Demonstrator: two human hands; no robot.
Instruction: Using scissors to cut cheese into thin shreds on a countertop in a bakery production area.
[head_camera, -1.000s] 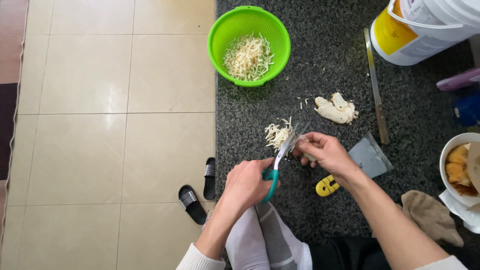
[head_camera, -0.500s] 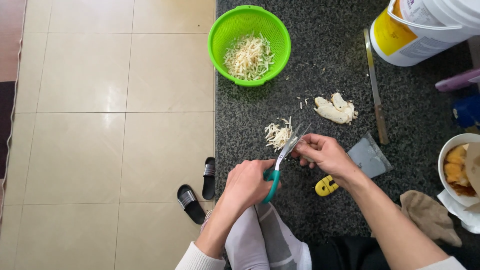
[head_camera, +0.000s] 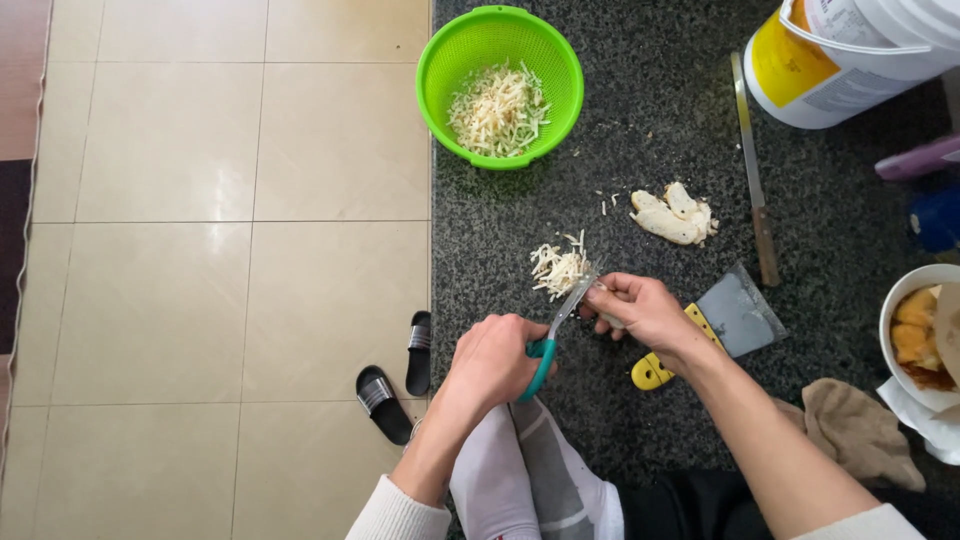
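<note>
Comparing with a second back, almost nothing has moved: I see my left hand closed round the teal handles of the scissors as before, blades still angled up toward the right hand, which is still pinched shut on a small pale piece; I can't tell exactly what, it's mostly hidden by the fingers. Shred pile just above the blade tips looks the same size, so cutting reads as mid-stroke, no fresh drop yet. Pile is thin, stringy, cream-coloured strips on the speckled dark stone counter. Green mesh bowl, round, plastic, holds more of the same shreds. Lumpy pale chunk lies apart to the right, near a long knife. Yellow-handled scraper with a flat grey blade sits partly under my right wrist.
</note>
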